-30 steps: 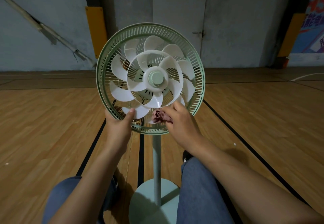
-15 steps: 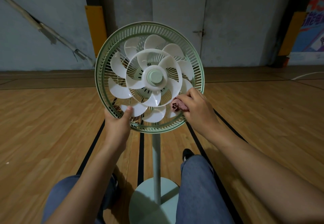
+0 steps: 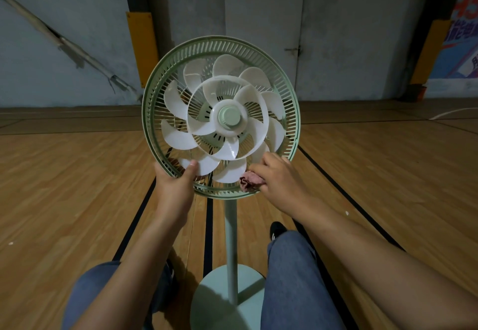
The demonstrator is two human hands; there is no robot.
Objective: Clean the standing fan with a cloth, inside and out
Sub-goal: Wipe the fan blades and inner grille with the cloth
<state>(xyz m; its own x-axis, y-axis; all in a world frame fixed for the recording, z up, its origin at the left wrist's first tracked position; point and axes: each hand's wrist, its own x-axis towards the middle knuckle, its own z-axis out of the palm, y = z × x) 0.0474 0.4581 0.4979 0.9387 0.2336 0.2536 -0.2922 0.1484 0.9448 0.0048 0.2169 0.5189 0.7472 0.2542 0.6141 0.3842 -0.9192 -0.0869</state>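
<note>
At the fan [image 3: 221,116] guard's lower rim, your left hand [image 3: 176,187] grips the ring while your right hand [image 3: 278,177] pinches the cloth [image 3: 249,183] against it; a hard push could tip the stand.

I see a wooden floor [image 3: 77,187] with black lines [image 3: 362,200], a grey wall [image 3: 64,32], a white door [image 3: 263,32] and yellow pads [image 3: 141,45].
</note>
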